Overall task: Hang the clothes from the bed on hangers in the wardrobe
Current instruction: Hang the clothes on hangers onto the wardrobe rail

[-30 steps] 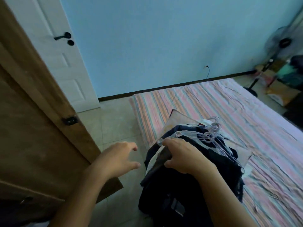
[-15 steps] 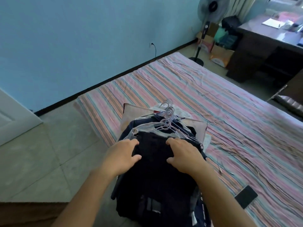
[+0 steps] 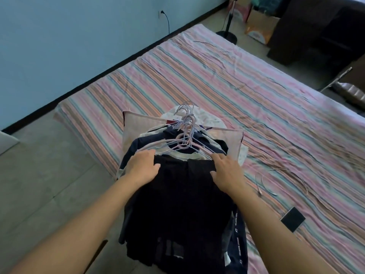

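Pick-up step, by my read: a stack of dark clothes (image 3: 177, 196) already on hangers (image 3: 184, 135) lies at the bed (image 3: 256, 99) corner nearest the viewer, over a pillow (image 3: 134, 125). Left hand (image 3: 142, 166) & right hand (image 3: 227, 171) rest flat on the stack's 2 shoulders, fingers relaxed, gripping nothing. Next prob. needs grasping the top hanger; no containers, wardrobe not in view.

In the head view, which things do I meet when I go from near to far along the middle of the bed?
Dark clothes → left hand and right hand → hangers → pillow → striped sheet → fan base
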`<state>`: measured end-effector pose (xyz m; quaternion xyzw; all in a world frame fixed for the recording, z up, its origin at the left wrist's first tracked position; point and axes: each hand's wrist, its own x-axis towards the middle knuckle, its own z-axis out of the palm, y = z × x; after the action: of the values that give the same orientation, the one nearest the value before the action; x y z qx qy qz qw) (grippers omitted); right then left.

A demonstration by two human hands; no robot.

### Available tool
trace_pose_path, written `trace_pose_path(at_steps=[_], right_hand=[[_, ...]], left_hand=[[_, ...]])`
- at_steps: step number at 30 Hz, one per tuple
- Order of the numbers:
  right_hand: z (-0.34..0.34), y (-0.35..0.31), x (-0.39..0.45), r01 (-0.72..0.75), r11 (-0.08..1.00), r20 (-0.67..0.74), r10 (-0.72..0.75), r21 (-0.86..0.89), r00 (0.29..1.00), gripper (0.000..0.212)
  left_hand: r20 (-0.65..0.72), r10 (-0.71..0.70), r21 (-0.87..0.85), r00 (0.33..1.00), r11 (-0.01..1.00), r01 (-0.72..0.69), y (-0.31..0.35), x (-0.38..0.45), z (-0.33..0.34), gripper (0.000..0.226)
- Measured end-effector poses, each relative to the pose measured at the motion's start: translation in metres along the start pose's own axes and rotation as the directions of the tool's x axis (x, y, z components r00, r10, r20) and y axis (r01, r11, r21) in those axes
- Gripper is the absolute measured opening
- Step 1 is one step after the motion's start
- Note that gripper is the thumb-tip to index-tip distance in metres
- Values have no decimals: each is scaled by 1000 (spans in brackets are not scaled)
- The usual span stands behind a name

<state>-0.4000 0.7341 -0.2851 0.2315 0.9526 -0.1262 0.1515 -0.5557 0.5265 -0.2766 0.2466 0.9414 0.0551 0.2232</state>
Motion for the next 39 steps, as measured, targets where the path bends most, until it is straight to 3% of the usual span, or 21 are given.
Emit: trace_pose_path(at_steps=[6,10,12,15,18,22,26,32,39], right_hand=[[37,33,51,-35,999,99,33,14,995,67],[58,44,76,-49,999,183,47,6,982,82],[63,46,85,-65,996,196,51,62,979,77],[68,48,97,-111,975,121,89,194,989,52],[73,49,104,-174,946,17,176,274,984,29],[73,49,106,-234,893,-2,254,385,967,8],[62,51,96,-218,878,7,238,425,971,14],[37,44,71,-175,864,-86,243,472,966,15],[0,28,20,-85,866,-138,174,493,975,13]], left_hand=[[162,70,164,984,982,-97,-1,69,43,76],[170,6,173,986,984,-35,-1,97,58,81],[148,-2,93,989,996,-12,-3,109,61,72],[102,-48,-45,994,998,52,-7,122,64,43],[79,-102,-87,992,990,108,-7,127,65,30],[18,-107,-120,994,987,108,-9,126,65,1],[-23,-55,-179,998,983,50,-16,118,59,5],[-108,-8,-291,994,957,-24,-17,90,37,10],[-117,66,-378,991,920,-106,-30,25,3,17]])
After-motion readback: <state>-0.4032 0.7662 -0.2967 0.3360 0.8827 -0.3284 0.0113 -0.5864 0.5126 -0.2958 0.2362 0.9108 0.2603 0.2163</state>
